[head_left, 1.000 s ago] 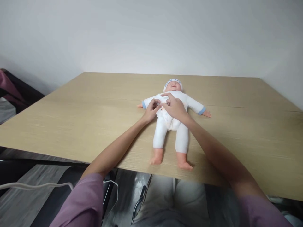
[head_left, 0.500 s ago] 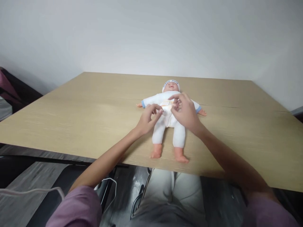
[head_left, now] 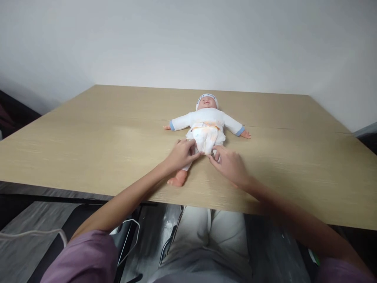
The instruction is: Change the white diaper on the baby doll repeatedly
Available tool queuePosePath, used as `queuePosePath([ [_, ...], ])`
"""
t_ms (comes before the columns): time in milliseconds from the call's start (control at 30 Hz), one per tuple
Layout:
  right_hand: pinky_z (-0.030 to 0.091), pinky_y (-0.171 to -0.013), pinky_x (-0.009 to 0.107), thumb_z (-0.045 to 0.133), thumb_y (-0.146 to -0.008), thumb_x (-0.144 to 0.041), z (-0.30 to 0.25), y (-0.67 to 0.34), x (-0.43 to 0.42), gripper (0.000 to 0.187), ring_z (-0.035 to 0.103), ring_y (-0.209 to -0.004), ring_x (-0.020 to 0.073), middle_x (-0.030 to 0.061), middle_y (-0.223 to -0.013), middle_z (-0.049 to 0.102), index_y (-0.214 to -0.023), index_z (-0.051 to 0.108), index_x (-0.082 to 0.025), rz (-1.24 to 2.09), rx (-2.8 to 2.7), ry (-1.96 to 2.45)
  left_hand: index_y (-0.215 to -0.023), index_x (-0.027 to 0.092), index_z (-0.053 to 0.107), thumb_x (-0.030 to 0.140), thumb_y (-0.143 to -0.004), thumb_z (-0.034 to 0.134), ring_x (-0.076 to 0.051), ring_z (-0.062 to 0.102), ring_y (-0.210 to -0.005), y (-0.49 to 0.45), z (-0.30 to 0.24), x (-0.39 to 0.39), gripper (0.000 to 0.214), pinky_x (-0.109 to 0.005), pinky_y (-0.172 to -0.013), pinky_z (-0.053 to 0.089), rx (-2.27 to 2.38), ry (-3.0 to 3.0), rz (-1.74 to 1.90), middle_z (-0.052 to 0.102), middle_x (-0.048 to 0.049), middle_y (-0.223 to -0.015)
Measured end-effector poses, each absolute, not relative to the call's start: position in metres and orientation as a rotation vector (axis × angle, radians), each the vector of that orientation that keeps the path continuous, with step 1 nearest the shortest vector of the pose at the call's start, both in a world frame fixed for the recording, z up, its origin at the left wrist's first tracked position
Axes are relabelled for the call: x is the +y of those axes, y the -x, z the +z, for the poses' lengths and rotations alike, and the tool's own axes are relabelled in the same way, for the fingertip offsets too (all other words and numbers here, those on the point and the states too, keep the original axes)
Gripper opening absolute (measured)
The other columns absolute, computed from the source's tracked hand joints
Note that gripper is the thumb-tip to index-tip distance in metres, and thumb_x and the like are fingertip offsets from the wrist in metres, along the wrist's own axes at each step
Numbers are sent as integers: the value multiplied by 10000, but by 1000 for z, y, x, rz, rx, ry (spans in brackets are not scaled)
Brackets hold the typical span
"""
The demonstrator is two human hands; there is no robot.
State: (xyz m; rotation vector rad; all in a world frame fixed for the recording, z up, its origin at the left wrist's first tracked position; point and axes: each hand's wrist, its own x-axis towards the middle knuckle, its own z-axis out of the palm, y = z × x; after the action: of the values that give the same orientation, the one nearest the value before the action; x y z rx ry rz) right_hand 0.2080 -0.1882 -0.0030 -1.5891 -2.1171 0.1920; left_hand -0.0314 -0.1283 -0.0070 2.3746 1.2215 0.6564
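Observation:
A baby doll in a white outfit with blue cuffs and a lettered white cap lies on its back, head away from me and arms spread. Around its hips is a white diaper with an orange-marked waistband and frilled sides. My left hand pinches the diaper's lower edge between the doll's legs. Opposite it, my right hand is closed at the lower edge on the other side, fingertips close to the left ones. One doll foot shows below my left wrist; my right hand and forearm mostly hide the other leg.
The doll lies on a wide wooden table that reaches a pale wall. My legs are below the near edge. A white cable and dark chair parts are at lower left.
Both hands have come down from the doll's waist to the diaper's lower edge between the legs, closing on it. The doll's legs are now spread wider, and the view has shifted slightly.

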Motion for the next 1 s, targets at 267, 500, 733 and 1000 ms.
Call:
queuePosePath([
  [267, 587, -923, 466, 710, -1058, -355, -17, -204, -201, 243, 712, -1143, 348, 143, -1271, 720, -1246, 730, -201, 92, -2161, 1485, -910, 220, 627, 484, -1076, 685, -269, 625, -1026, 35, -18, -127, 317, -428, -961, 466, 1095, -2402, 835, 684, -66, -1031],
  [500, 562, -1087, 601, 714, -1034, -357, -19, -203, -201, 314, 666, -1280, 410, 162, -1464, 704, -1324, 689, -238, 229, -2084, 1429, -1049, 227, 705, 434, -1073, 698, -323, 632, -1273, 34, -21, -130, 209, -492, -1128, 479, 1023, -2361, 964, 713, -125, -1371],
  [733, 536, -1088, 586, 699, -1038, -399, -19, -202, -198, 327, 660, -1265, 414, 156, -1405, 751, -1315, 667, -229, 302, -2061, 1446, -981, 232, 646, 402, -1082, 656, -283, 601, -1018, 30, -13, -128, 197, -466, -1017, 464, 968, -2350, 871, 768, -66, -1089],
  [1000, 547, -927, 470, 736, -991, -424, -17, -205, -189, 256, 713, -1099, 358, 112, -1165, 779, -1148, 634, -250, 378, -1964, 1456, -1015, 225, 634, 434, -968, 775, -253, 576, -957, 29, -23, -124, 255, -404, -909, 484, 1063, -2142, 971, 622, -31, -931],
])
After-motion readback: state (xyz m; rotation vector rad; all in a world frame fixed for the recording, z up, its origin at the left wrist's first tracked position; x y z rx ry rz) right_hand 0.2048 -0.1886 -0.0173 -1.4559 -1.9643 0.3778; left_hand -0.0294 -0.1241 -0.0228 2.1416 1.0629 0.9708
